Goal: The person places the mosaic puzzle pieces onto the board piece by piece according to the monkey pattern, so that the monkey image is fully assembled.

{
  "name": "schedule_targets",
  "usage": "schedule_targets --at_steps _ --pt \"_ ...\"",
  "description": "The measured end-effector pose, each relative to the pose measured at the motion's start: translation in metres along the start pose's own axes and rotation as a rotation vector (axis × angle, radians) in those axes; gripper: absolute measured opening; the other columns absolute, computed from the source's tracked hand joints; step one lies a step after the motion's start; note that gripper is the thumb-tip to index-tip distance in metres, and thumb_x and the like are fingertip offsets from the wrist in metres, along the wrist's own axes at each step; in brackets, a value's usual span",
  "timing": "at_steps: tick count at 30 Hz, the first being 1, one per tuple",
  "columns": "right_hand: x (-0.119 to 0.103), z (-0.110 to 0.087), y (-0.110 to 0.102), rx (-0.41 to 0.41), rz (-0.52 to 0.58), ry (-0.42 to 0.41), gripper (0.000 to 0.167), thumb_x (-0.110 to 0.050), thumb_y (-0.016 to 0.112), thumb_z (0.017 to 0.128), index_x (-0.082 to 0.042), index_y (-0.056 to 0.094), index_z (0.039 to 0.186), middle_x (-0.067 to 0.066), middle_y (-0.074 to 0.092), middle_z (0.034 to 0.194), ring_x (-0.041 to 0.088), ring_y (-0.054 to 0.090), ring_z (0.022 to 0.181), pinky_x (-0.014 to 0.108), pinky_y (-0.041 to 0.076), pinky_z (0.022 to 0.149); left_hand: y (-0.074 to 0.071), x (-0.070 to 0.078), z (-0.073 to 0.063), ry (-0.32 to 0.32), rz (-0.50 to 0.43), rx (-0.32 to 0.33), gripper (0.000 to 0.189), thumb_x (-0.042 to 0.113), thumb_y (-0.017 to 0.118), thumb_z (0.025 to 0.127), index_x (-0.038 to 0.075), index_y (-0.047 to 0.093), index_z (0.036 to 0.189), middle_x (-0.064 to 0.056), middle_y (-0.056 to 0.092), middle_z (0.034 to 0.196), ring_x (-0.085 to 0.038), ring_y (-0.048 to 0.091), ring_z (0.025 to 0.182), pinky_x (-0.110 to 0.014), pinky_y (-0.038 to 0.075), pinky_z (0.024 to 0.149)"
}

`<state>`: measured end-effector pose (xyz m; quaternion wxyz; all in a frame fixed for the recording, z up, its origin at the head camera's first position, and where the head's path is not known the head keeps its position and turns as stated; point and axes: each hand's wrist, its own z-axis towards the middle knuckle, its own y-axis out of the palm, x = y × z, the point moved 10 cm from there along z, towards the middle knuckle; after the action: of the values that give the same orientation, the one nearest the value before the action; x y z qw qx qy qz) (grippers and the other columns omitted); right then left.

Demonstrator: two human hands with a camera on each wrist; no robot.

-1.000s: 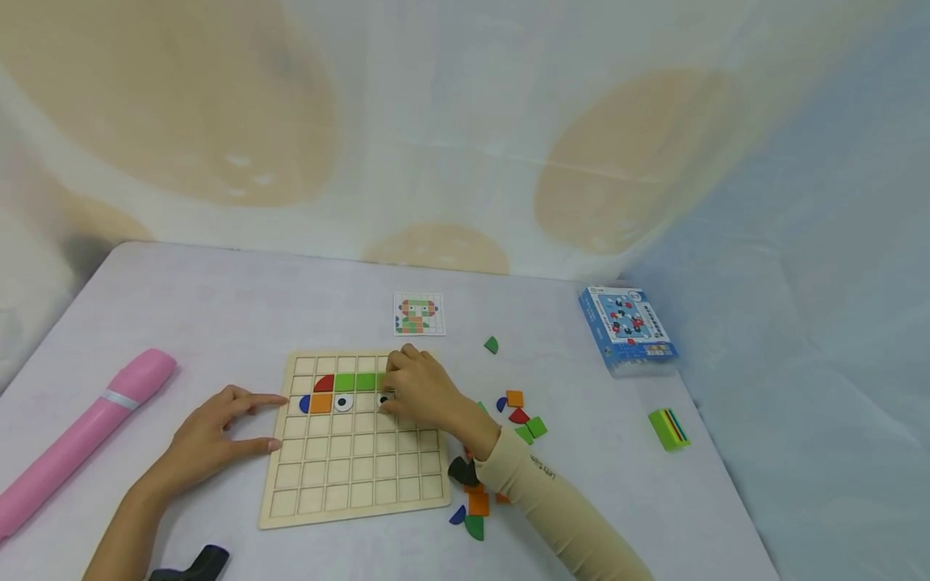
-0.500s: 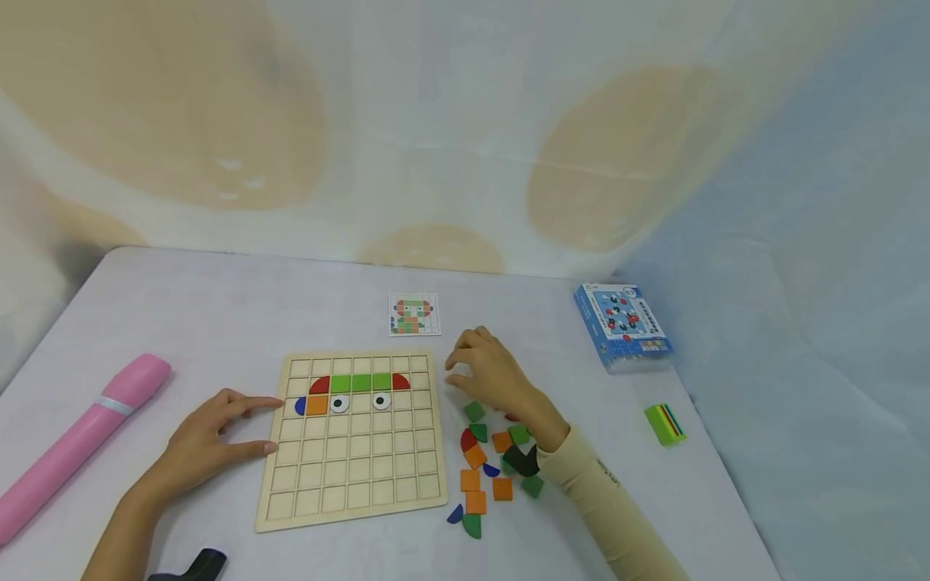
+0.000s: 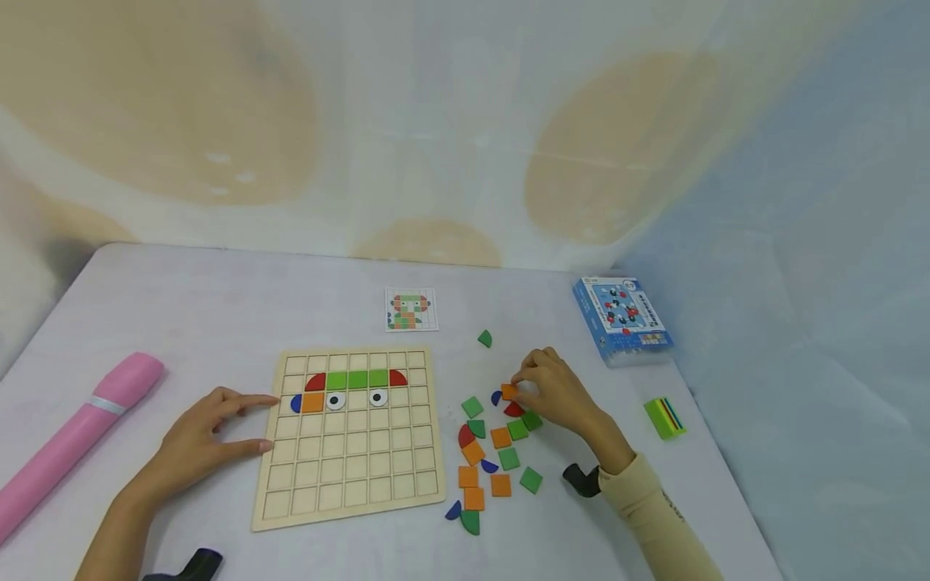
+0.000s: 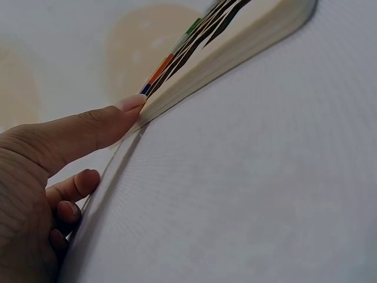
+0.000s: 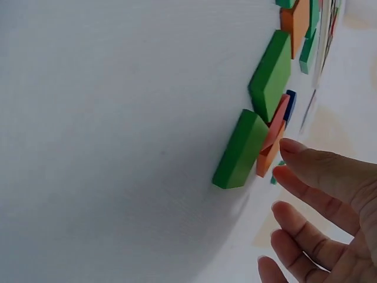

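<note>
Apparently steadies the gridded wooden board (image 3: 347, 457) with the left hand (image 3: 207, 436), extended thumb and index finger touching its left edge, probably against sliding. Well apart, holds the right hand (image 3: 558, 395), thumb and index close together, at an orange square tile (image 3: 508, 392) right of the board; cannot tell whether pinched. Has the printed pattern card (image 3: 411, 310) face up beyond, presumably for easy viewing.

Screened-off setting; the type of room cannot be told. A spotted curtain (image 3: 421, 121) backs the pale tabletop (image 3: 218, 307); bluish sheeting (image 3: 814, 282) encloses the right side.
</note>
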<state>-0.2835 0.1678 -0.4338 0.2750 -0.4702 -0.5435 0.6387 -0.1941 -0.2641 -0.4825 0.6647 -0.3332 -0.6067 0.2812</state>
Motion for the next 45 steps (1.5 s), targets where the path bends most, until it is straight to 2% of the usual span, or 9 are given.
schedule_targets --at_steps 14,21,25,29,34,39,45 --pt "-0.004 0.005 0.005 0.006 -0.082 -0.089 0.019 -0.018 0.085 0.079 -0.007 0.079 0.094 0.004 0.059 0.099 0.021 0.047 0.098 0.038 0.046 0.086 0.002 -0.001 0.001 -0.029 -0.008 -0.025 0.06 0.045 0.085 0.074 0.024 0.067 0.127 -0.002 0.054 0.099 -0.016 0.041 0.087 -0.03 0.03 0.068" --pt "-0.012 0.007 0.005 0.027 -0.127 -0.192 0.02 -0.022 0.085 0.078 -0.007 0.075 0.085 0.004 0.061 0.1 0.021 0.05 0.099 0.037 0.048 0.086 0.002 0.0 0.003 -0.034 -0.008 -0.038 0.061 0.044 0.085 0.074 0.024 0.067 0.128 -0.003 0.053 0.098 -0.016 0.04 0.086 -0.03 0.03 0.069" --pt "-0.021 0.01 0.002 0.045 -0.137 -0.217 0.021 -0.025 0.085 0.077 -0.008 0.073 0.083 0.003 0.061 0.1 0.02 0.05 0.099 0.036 0.048 0.086 0.002 -0.001 0.003 -0.038 -0.008 -0.04 0.06 0.044 0.085 0.074 0.025 0.067 0.128 -0.003 0.053 0.099 -0.015 0.04 0.086 -0.03 0.03 0.069" --pt "-0.044 0.018 0.001 0.045 -0.132 -0.256 0.022 -0.027 0.083 0.078 -0.009 0.074 0.086 0.003 0.062 0.102 0.02 0.05 0.101 0.037 0.048 0.09 0.002 -0.001 0.002 -0.04 -0.008 -0.038 0.061 0.044 0.086 0.073 0.025 0.067 0.128 -0.003 0.053 0.098 -0.015 0.04 0.086 -0.03 0.029 0.068" --pt "-0.088 0.032 0.009 0.007 -0.113 -0.338 0.024 -0.031 0.08 0.082 -0.01 0.074 0.091 0.001 0.061 0.105 0.018 0.05 0.103 0.035 0.045 0.094 0.003 -0.002 0.002 -0.033 -0.018 -0.029 0.061 0.044 0.086 0.073 0.025 0.067 0.127 -0.002 0.052 0.097 -0.013 0.039 0.084 -0.029 0.029 0.067" --pt "-0.133 0.044 0.021 -0.026 -0.098 -0.435 0.027 -0.034 0.079 0.084 -0.01 0.074 0.094 0.001 0.061 0.106 0.018 0.049 0.103 0.033 0.044 0.089 0.002 -0.002 0.002 -0.016 -0.033 -0.015 0.059 0.043 0.086 0.073 0.025 0.068 0.127 -0.001 0.051 0.096 -0.012 0.039 0.082 -0.029 0.029 0.066" --pt "-0.16 0.055 0.036 -0.042 -0.158 -0.472 0.024 -0.035 0.077 0.087 -0.012 0.074 0.093 -0.001 0.061 0.105 0.015 0.048 0.101 0.029 0.044 0.084 0.001 -0.001 0.001 -0.009 -0.032 -0.006 0.059 0.044 0.086 0.073 0.026 0.068 0.126 -0.001 0.053 0.097 -0.011 0.039 0.083 -0.029 0.03 0.067"
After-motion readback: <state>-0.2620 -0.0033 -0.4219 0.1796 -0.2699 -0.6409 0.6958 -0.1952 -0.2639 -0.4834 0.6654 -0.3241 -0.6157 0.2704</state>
